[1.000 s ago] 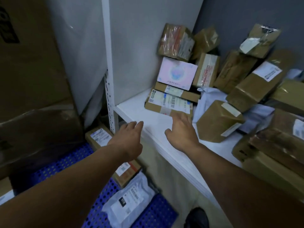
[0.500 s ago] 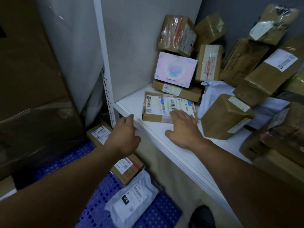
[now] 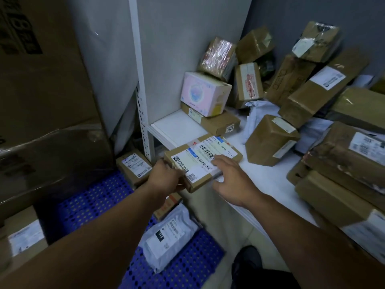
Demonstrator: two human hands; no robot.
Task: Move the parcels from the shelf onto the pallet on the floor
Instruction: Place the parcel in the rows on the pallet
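At shelf (image 3: 177, 130) edge — parcel (image 3: 205, 152) under right fingers (image 3: 224, 162), left fingers (image 3: 164, 166) gripping corner.

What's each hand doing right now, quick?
Left hand: closed, gripping the flat labelled box at its left end.
Right hand: open, fingers laid flat on the box's top.

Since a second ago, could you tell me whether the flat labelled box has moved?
Yes: the flat labelled box slid away from the pink box and now overhangs the shelf.
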